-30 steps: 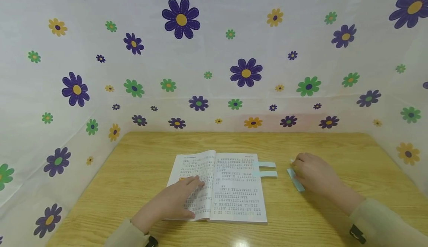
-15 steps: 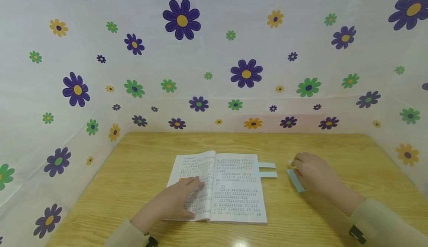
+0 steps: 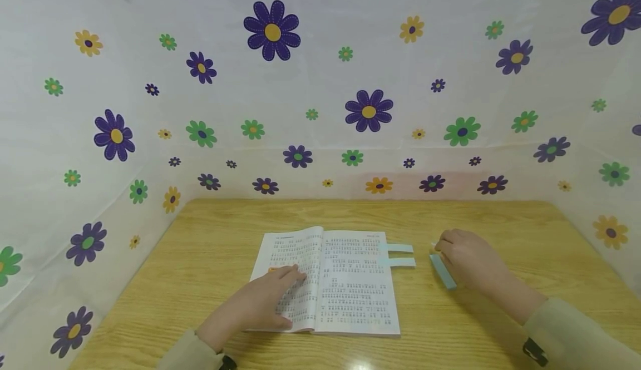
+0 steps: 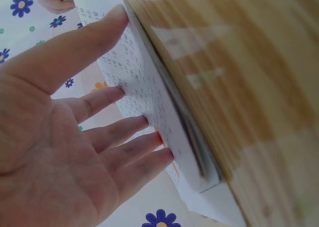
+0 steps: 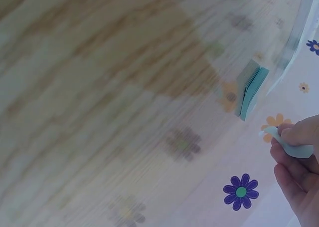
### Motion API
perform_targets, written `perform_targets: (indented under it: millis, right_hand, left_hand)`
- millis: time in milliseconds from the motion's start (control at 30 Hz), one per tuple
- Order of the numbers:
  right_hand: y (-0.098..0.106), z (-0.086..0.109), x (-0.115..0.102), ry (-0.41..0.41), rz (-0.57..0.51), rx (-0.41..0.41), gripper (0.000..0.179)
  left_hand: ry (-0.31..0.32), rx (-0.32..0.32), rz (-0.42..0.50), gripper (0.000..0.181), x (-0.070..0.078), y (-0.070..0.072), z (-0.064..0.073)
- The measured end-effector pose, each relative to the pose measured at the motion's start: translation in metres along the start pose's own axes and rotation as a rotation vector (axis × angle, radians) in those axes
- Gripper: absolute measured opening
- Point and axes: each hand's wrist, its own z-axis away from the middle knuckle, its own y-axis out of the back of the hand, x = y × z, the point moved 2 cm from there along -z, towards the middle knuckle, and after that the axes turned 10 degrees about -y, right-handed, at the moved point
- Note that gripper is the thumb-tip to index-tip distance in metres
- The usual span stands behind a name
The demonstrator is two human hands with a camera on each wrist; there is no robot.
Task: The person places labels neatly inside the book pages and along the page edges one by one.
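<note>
An open book (image 3: 358, 309) lies on the wooden table, its printed pages facing up. My left hand (image 3: 257, 300) rests on the left page with fingers spread and straight; in the left wrist view its fingertips (image 4: 119, 91) touch the paper. Two pale blue sticky strips (image 3: 402, 262) stick out from the right page's outer edge. To the right of them, my right hand (image 3: 471, 261) pinches another pale blue sticky strip (image 5: 298, 151) between thumb and fingers. Beside that hand a small blue-green sticky-note pad (image 3: 443, 272) lies on the table, its layers slightly parted in the right wrist view.
The wooden table (image 3: 340, 211) reaches back to a white flower-patterned cloth (image 3: 310, 80) that hangs behind it and at both sides. Dark straps (image 3: 535, 351) sit at both sleeve cuffs.
My right fingers have shifted very slightly left with the pinched sticky strip. The left hand, the book and the pad stay in place.
</note>
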Motion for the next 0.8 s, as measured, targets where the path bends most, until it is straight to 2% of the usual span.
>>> perform_targets:
  millis: [267,533,800]
  right_hand:
    - [0.0003,0.0002,-0.0003,0.018,0.011,-0.001,0.015]
    - [-0.0012,-0.0005,-0.0008,0.001,0.0,-0.016,0.017]
    - [-0.0005,0.0003,-0.0018,0.012,-0.01,-0.012,0.019]
  left_hand:
    - [0.012,-0.002,0.001,0.088,0.0003,-0.0003,0.0001]
    - [0.024,-0.005,0.003,0.088,0.0003,-0.0005,0.0002]
    - [0.015,-0.005,-0.005,0.088,-0.0003,-0.0007,-0.0001]
